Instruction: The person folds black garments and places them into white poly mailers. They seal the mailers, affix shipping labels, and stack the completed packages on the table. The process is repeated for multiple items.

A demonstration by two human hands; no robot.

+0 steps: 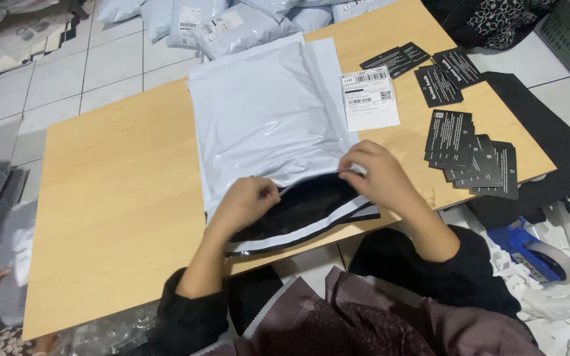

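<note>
Both hands working at the open end of a white mailer [265, 112] lying flat on a wood table [113, 198], mouth toward the person at the near edge. Left hand [249, 201] is closing its fingers on the upper lip of the mouth, w/ black cloth [311, 201] showing inside just beside it. Right hand [377, 175] is pinching the same lip further right, fingertips shut on the white film; the flap [311, 231], white w/ a dark strip, is lying open under both hands and hanging slightly past the table edge. A shipping label [369, 99] is lying on the table touching the mailer's right side. Black cards [470, 151] are fanning in a loose pile right of the label, more near the far right corner. Filled grey mailers [232, 23] are piling at the far edge. A blue tape dispenser [536, 254] is sitting on the floor to the right, among paper scraps.
</note>
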